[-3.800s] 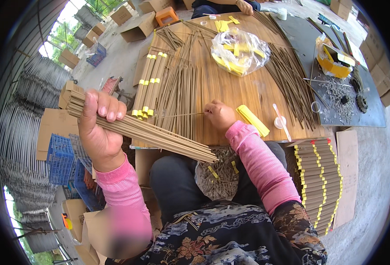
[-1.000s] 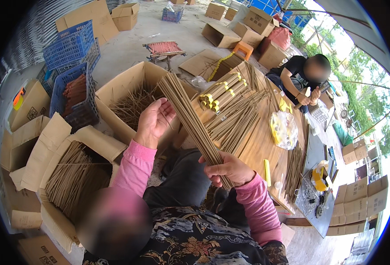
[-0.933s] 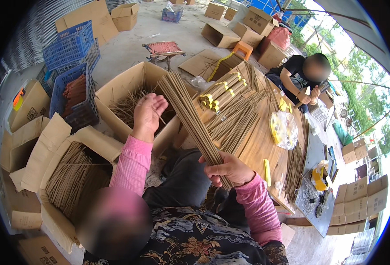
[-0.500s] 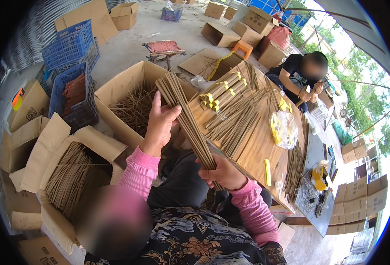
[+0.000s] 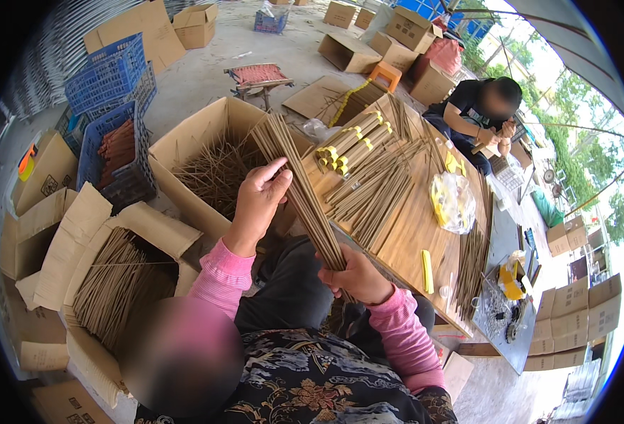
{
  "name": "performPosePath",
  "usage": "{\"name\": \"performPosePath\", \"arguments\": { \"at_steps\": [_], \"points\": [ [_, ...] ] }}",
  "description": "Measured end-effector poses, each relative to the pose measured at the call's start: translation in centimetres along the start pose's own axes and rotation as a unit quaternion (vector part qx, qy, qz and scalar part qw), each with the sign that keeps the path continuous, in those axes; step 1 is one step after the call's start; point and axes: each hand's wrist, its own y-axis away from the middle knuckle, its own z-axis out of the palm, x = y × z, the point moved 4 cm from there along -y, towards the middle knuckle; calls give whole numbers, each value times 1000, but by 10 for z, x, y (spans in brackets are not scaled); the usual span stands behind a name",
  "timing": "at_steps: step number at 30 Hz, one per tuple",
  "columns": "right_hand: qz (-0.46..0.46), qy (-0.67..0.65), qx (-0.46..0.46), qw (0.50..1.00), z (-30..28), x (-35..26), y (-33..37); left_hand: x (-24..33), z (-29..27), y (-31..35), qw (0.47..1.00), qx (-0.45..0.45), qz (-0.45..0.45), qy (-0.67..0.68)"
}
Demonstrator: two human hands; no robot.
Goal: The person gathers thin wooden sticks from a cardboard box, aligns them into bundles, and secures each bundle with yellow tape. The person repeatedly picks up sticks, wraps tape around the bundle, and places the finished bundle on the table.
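A bundle of thin brown sticks (image 5: 299, 187) slants up and to the left in front of me, its upper ends fanned slightly apart. My right hand (image 5: 358, 275) is closed round its lower end. Higher up, the bent thumb and forefinger of my left hand (image 5: 261, 194) pinch at the left edge of the bundle; how many sticks they grip cannot be made out. Beyond the bundle, loose sticks (image 5: 372, 201) lie spread on the wooden table (image 5: 414, 244). Behind them, several bundles with yellow-banded ends (image 5: 354, 145) are stacked.
An open carton (image 5: 184, 134) of tangled sticks stands ahead, another carton (image 5: 89, 212) of straighter sticks at left. Blue crates (image 5: 117, 152) stand farther left. A clear bag (image 5: 453, 205) and yellow strips (image 5: 427, 272) lie on the table. Across it sits a co-worker (image 5: 478, 116), hands raised.
My left forefinger and thumb have bent in at the edge of the bundle, where the hand was more stretched out before. My right hand keeps its grip. The co-worker's hands shifted slightly.
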Motion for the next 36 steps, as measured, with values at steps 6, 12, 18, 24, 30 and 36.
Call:
{"name": "performPosePath", "arguments": {
  "at_steps": [6, 12, 18, 24, 30, 36],
  "points": [
    [31, 38, 14, 999, -4, 5, 2, 12, -9, -4, 999, -36, -11, -29],
    [21, 34, -1, 999, -7, 3, 5, 39, -13, -18, 988, -131, -56, 63],
    [25, 33, -17, 999, -11, 4, 5, 71, -31, -36, 991, -121, -18, 52],
    [16, 16, -2, 1000, -14, 6, 4, 102, -95, -56, 987, 40, 67, 141],
    [15, -14, 14, 1000, -19, 14, 0, 82, -151, -74, 943, 196, 167, 210],
    [-7, -38, 17, 999, -15, 11, -5, 24, -93, -47, 986, 155, 1, 58]
  ]
}}
